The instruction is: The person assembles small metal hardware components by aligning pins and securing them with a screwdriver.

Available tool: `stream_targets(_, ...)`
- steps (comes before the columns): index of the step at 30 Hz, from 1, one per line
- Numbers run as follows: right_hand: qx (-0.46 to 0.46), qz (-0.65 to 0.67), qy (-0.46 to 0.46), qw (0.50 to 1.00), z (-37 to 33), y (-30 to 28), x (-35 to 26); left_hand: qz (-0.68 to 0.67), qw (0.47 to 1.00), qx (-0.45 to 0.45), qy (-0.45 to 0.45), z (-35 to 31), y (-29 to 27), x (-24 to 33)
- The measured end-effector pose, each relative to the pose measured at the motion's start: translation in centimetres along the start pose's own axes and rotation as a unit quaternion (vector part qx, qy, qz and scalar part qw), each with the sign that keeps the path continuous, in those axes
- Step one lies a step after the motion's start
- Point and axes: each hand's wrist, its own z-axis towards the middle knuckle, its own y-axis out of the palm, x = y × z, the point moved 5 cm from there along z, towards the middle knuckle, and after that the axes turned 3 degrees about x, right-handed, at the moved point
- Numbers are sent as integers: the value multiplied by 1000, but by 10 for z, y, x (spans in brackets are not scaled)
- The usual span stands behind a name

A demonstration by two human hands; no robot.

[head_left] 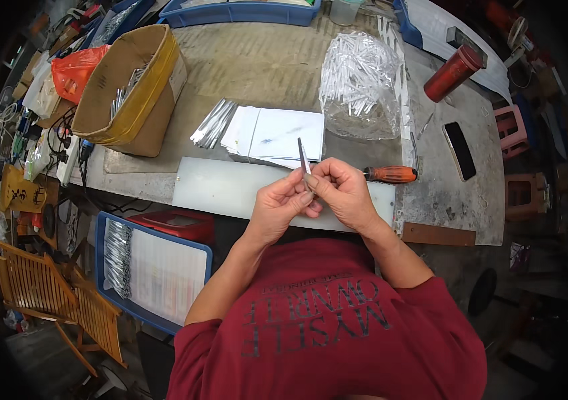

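Note:
Both my hands meet over the white board (214,188) at the table's near edge. Between their fingertips is a slim, narrow strip (303,155), dark along one side and pale along the other, pointing away from me. My left hand (280,202) pinches its lower part, and the fingers of my right hand (344,195) close on it from the other side. Just beyond lies a stack of white sheets (290,130), with a bundle of thin silvery strips (214,123) to its left. An orange-handled tool (392,175) lies right of my right hand.
A clear plastic bag (360,80) of small whitish sticks sits far right of centre. Beyond it are a red canister (454,73) and a phone (458,151). A cardboard box (157,123) holding metal pieces stands left. Below the table, a blue tray (208,267) holds silvery pieces.

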Motion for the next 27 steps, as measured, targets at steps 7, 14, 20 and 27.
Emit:
stream_targets(7,13,-9,8,1000,0,-1,7,28,999,-27,1,1,-3,-7)
stream_targets(14,-4,-33,9,999,0,-3,2,47,998,-32,1,1,-4,-9)
stream_targets(20,-80,67,62,993,7,1,-1,13,999,-41,-16,-2,1,1)
stream_targets(27,-72,132,124,981,9,-6,15,21,999,-29,-32,-4,4,7)
